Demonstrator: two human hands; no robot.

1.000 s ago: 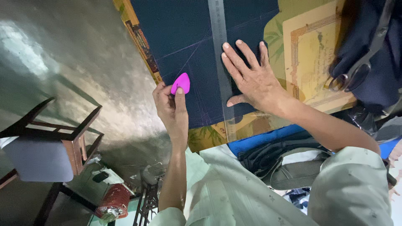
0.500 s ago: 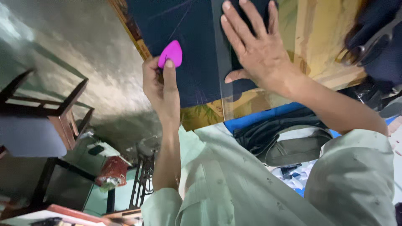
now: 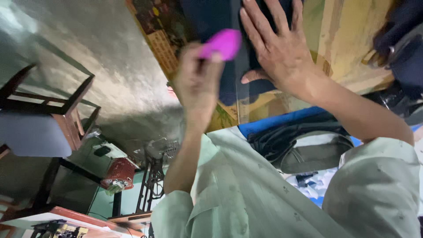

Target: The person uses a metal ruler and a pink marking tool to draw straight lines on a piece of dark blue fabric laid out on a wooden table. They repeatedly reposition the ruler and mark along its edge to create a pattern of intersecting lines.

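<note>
The left hand [image 3: 198, 83] pinched a pink teardrop-shaped tailor's chalk [image 3: 221, 44] in closed fingers above the dark navy cloth [image 3: 207, 17], just beside the right hand [image 3: 275, 48], pressed flat there with fingers spread.

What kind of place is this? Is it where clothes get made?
Probably a tailor's workshop. One hand holds pink tailor's chalk, the other hand presses dark blue cloth flat on a table, and a sewing machine stand is nearby.

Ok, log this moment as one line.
left hand: holds pink tailor's chalk, raised | right hand: flat on clear ruler over dark blue fabric | table: patterned
</note>
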